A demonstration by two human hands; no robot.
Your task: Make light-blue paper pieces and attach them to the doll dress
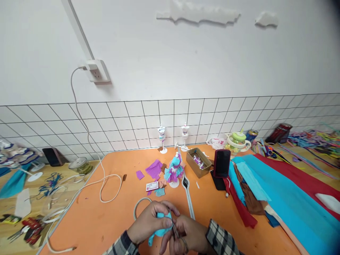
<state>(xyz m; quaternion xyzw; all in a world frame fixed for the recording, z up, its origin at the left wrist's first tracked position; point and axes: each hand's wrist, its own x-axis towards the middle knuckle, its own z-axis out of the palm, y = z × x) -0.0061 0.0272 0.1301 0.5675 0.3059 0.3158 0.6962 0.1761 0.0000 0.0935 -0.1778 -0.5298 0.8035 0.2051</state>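
Note:
My left hand [152,220] pinches a piece of turquoise cloth [162,232] between thumb and fingers, low in the middle of the head view. A strip of the cloth hangs below the palm. My right hand [188,230] is closed around small scissors [175,231], their metal blades against the cloth's right edge. Part of the scissors is hidden by the fingers. Just beyond the hands stands a small dress form [175,166] in a turquoise and purple ruffled dress. Purple cloth scraps [154,169] and a small white box [152,186] lie left of it.
Two more small dress forms [185,134] stand by the tiled wall. A cardboard box [198,173] holds small purple and white pieces. A phone [222,163] leans upright on a stand. Long turquoise cloth [289,191] covers the right side. A white cable [87,184] loops across the left.

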